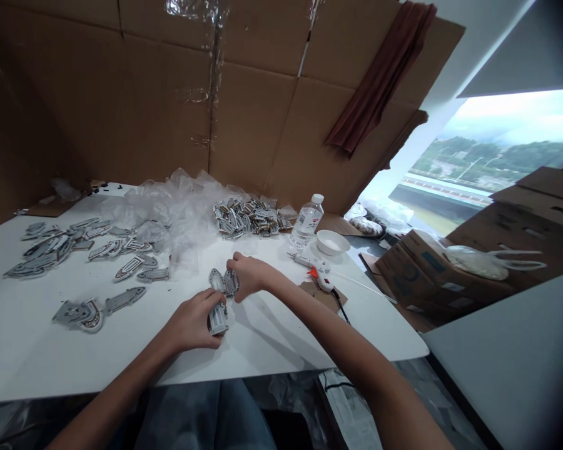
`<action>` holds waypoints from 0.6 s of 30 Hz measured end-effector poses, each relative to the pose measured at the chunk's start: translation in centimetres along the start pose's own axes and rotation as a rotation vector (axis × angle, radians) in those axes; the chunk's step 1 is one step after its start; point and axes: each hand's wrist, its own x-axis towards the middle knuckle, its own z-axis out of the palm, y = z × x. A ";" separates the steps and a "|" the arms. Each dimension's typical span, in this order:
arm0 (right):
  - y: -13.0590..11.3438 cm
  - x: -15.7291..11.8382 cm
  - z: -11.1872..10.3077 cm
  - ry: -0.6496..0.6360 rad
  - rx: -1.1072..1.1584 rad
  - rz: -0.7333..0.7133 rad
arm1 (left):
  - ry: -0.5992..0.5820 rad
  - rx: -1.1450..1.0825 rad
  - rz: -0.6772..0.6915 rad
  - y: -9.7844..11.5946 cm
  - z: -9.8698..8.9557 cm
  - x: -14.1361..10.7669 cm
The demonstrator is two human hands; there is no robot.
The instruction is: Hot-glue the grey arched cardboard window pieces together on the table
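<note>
At the white counter, the person's left hand is closed around a grey moulded piece, near the front edge. Just beyond it the right hand pinches a smaller grey part between thumb and fingers, right beside another grey oval part lying between the two hands.

A white bowl stands open near the back right; its inside is too pale for me to tell what, if anything, it holds. Beside it a clear bottle stands upright under a white cap; I can't make out its liquid level. In front of them a glue gun lies on its side, partly over a scrap of cardboard.

Crumpled clear plastic bags are heaped at the back, between a dense pile of grey pieces and looser pieces spread to the left. Off to the right, cardboard boxes are stacked by the window, a tied plastic bag resting on them, its contents unclear.
</note>
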 end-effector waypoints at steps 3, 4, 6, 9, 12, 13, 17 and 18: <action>0.2 1.7 0.1 -0.026 0.008 -0.010 | 0.015 -0.011 -0.026 -0.3 -0.6 -0.2; 0.3 2.0 0.2 -0.036 0.014 -0.014 | 0.025 -0.013 -0.037 -0.4 -0.9 -0.2; 0.6 2.6 0.7 -0.052 0.030 -0.023 | 0.056 -0.018 -0.055 -0.8 -1.6 0.0; 1.1 3.0 1.5 -0.062 0.055 -0.035 | 0.105 -0.022 -0.074 -1.4 -2.8 0.9; 1.4 3.3 2.0 -0.051 0.076 -0.055 | 0.123 0.002 -0.104 -2.0 -3.4 2.5; 1.5 3.4 2.1 -0.044 0.082 -0.065 | 0.121 0.011 -0.114 -2.2 -3.4 3.1; 1.6 3.6 2.4 -0.009 0.096 -0.112 | 0.106 0.024 -0.135 -3.2 -2.5 5.5; 1.7 3.6 2.5 -0.001 0.099 -0.121 | 0.100 0.023 -0.137 -3.4 -2.1 5.9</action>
